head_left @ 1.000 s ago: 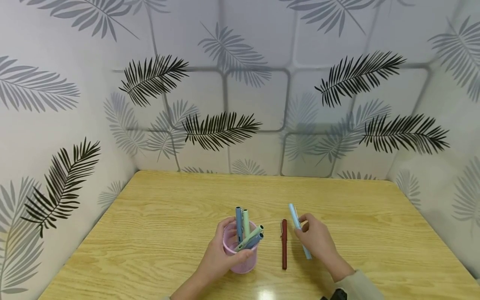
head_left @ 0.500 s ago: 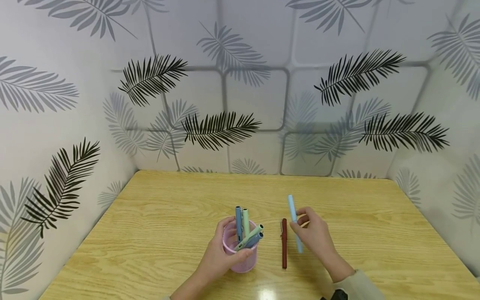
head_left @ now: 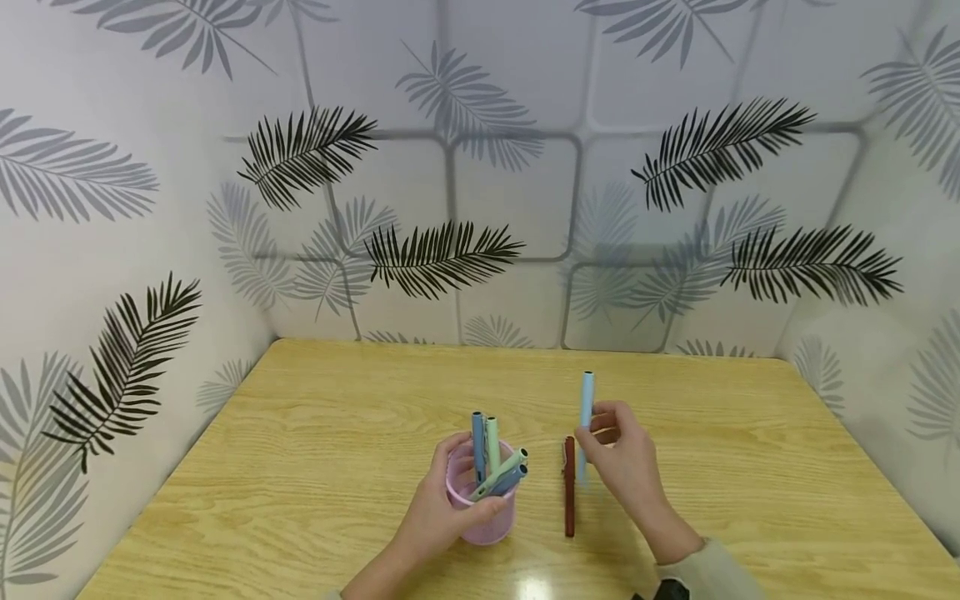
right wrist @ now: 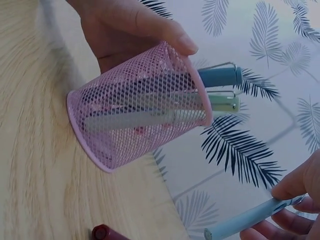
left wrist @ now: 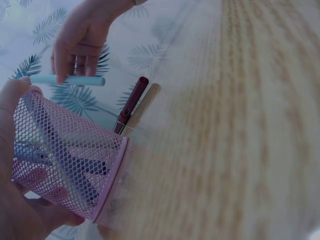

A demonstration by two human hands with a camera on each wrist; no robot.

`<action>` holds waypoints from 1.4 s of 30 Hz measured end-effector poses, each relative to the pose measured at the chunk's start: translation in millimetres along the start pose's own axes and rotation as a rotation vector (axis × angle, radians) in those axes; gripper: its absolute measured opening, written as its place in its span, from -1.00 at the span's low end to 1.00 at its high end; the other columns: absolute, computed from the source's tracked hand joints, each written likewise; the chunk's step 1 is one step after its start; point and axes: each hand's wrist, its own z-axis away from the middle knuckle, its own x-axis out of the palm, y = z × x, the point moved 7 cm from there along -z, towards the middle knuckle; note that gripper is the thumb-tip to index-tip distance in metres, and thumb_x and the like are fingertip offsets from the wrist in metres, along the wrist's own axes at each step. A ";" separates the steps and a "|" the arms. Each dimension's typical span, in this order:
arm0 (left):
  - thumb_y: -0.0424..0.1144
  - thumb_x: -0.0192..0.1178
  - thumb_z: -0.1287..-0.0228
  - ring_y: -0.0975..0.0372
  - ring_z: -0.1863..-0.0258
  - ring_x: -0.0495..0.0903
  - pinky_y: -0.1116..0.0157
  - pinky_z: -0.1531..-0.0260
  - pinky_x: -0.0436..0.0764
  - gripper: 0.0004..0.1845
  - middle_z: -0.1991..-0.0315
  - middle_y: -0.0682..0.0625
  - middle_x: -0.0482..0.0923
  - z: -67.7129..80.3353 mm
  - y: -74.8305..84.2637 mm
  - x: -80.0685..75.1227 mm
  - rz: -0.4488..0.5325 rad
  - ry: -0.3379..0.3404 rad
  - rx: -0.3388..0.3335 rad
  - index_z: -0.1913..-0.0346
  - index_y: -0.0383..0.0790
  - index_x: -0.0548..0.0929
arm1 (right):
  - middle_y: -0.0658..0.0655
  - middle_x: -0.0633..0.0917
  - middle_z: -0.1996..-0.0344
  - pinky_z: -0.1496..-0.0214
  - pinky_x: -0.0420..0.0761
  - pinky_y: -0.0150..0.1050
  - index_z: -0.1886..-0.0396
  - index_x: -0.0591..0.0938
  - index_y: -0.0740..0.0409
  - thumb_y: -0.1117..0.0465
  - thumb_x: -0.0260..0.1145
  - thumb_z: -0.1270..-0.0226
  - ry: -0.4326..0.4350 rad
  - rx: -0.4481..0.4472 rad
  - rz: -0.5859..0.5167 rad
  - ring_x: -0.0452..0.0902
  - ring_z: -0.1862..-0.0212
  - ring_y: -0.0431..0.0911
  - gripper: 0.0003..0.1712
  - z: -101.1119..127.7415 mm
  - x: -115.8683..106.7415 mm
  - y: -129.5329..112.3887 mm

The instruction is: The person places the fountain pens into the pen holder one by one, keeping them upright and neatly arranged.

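Wood-grain table [head_left: 315,433], walled on three sides w/ leaf-print panels [head_left: 517,192].

Pink mesh cup [head_left: 480,504] stands on table near front edge, upright. Left hand [head_left: 438,512] wraps round it, thumb on near wall, fingertips over rim at the back – firm grasp, steadies it. Four pens inside: two upright (blue [head_left: 477,446], pale green [head_left: 492,443]), two leaning right over rim.

Right hand [head_left: 626,467] pinches light-blue pen [head_left: 585,417] btwn thumb & fingers, pen lifted off table, approx vertical, cap end up. It's right of cup, well apart from rim.

Dark red pen [head_left: 568,487] lies flat on table btwn cup & right hand, untouched.

Judgement: to seat the blue pen well, carry it leftward high enough to clear the leaning pens, lower end first into the open gap at cup's right-front, let go only once tip is inside the mesh. Left hand should hold firm; cup is light, likely tips if nudged.
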 end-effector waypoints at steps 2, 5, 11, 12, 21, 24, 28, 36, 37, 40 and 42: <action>-0.32 0.39 -0.04 -0.07 -0.17 0.37 0.15 -0.09 0.45 -0.14 -0.20 -0.26 0.30 0.7 7.6 0.5 0.000 -0.003 -0.001 -0.34 -0.21 0.09 | 0.20 0.57 0.27 0.43 0.63 -0.34 0.06 0.45 0.22 0.35 0.33 -0.18 0.013 -0.021 -0.050 0.54 0.30 -0.02 -0.65 0.0 -0.6 -4.9; -0.32 0.39 -0.03 -0.06 -0.17 0.37 0.12 -0.10 0.45 -0.14 -0.19 -0.26 0.31 1.0 13.3 0.4 -0.014 -0.001 -0.005 -0.33 -0.22 0.10 | 0.20 0.56 0.27 0.41 0.65 -0.32 0.08 0.44 0.23 0.39 0.33 -0.16 0.035 -0.049 -0.120 0.55 0.30 -0.04 -0.65 0.1 -1.8 -12.5; -0.29 0.40 -0.03 -0.03 -0.15 0.39 0.15 -0.09 0.46 -0.14 -0.18 -0.22 0.33 -0.5 -0.5 -2.0 -0.031 0.008 -0.008 -0.34 -0.12 0.11 | 0.22 0.55 0.30 0.40 0.62 -0.37 0.10 0.44 0.35 0.48 0.29 -0.16 0.087 -0.116 -0.228 0.54 0.31 -0.14 -0.68 10.8 -6.9 -52.4; -0.28 0.40 -0.03 -0.01 -0.15 0.40 0.17 -0.09 0.46 -0.15 -0.18 -0.20 0.33 -1.0 -5.2 -2.5 -0.031 0.009 -0.009 -0.33 -0.09 0.12 | 0.24 0.55 0.31 0.40 0.62 -0.38 0.10 0.44 0.38 0.50 0.28 -0.16 0.096 -0.135 -0.246 0.54 0.32 -0.15 -0.69 12.5 -7.7 -59.1; -0.21 0.39 -0.06 0.02 -0.15 0.40 0.25 -0.06 0.48 -0.16 -0.17 -0.14 0.34 -2.1 -18.0 -3.6 -0.026 0.004 0.039 -0.34 0.00 0.11 | 0.25 0.53 0.34 0.41 0.64 -0.34 0.09 0.44 0.40 0.51 0.30 -0.13 0.157 -0.302 -0.393 0.54 0.36 -0.15 -0.65 9.6 -4.5 -63.9; -0.25 0.39 -0.05 0.02 -0.16 0.39 0.24 -0.08 0.47 -0.15 -0.19 -0.13 0.32 -2.3 -16.2 -3.8 -0.022 0.000 0.024 -0.34 -0.01 0.10 | 0.29 0.52 0.34 0.39 0.66 -0.27 0.07 0.42 0.43 0.53 0.29 -0.12 0.154 -0.363 -0.456 0.56 0.36 -0.12 -0.64 10.2 -2.3 -67.7; -0.31 0.38 -0.05 -0.04 -0.18 0.36 0.18 -0.10 0.45 -0.12 -0.22 -0.19 0.28 -1.1 -6.4 -2.9 -0.004 -0.013 0.006 -0.35 -0.10 0.07 | 0.28 0.52 0.33 0.35 0.66 -0.26 0.07 0.39 0.48 0.57 0.28 -0.11 0.141 -0.434 -0.528 0.56 0.33 -0.09 -0.62 13.4 2.8 -75.6; -0.35 0.37 -0.05 -0.07 -0.17 0.37 0.11 -0.10 0.44 -0.14 -0.20 -0.27 0.30 2.0 14.5 -0.5 -0.013 -0.012 0.005 -0.34 -0.26 0.07 | 0.22 0.54 0.33 0.34 0.66 -0.28 0.08 0.38 0.51 0.62 0.24 -0.11 0.092 -0.481 -0.603 0.57 0.32 -0.14 -0.63 15.8 19.9 -77.5; -0.35 0.37 -0.05 -0.07 -0.17 0.37 0.10 -0.10 0.44 -0.14 -0.19 -0.27 0.30 2.1 14.9 -0.3 -0.012 -0.011 0.007 -0.34 -0.26 0.07 | 0.23 0.54 0.33 0.34 0.66 -0.26 0.08 0.38 0.50 0.61 0.24 -0.11 0.086 -0.472 -0.601 0.58 0.32 -0.13 -0.64 15.4 21.7 -76.7; -0.36 0.38 -0.03 -0.06 -0.16 0.38 0.09 -0.10 0.44 -0.14 -0.18 -0.28 0.32 1.9 14.9 0.1 0.001 -0.006 0.017 -0.34 -0.26 0.09 | 0.27 0.53 0.32 0.33 0.67 -0.20 0.08 0.39 0.47 0.58 0.24 -0.14 0.053 -0.437 -0.598 0.58 0.33 -0.10 -0.66 14.3 26.8 -74.6; -0.36 0.38 -0.03 -0.06 -0.16 0.38 0.08 -0.10 0.44 -0.14 -0.17 -0.28 0.33 1.9 14.2 0.2 0.008 -0.003 0.020 -0.34 -0.25 0.09 | 0.30 0.52 0.32 0.33 0.67 -0.19 0.07 0.40 0.46 0.56 0.24 -0.16 0.028 -0.418 -0.594 0.58 0.33 -0.08 -0.66 14.3 30.1 -73.3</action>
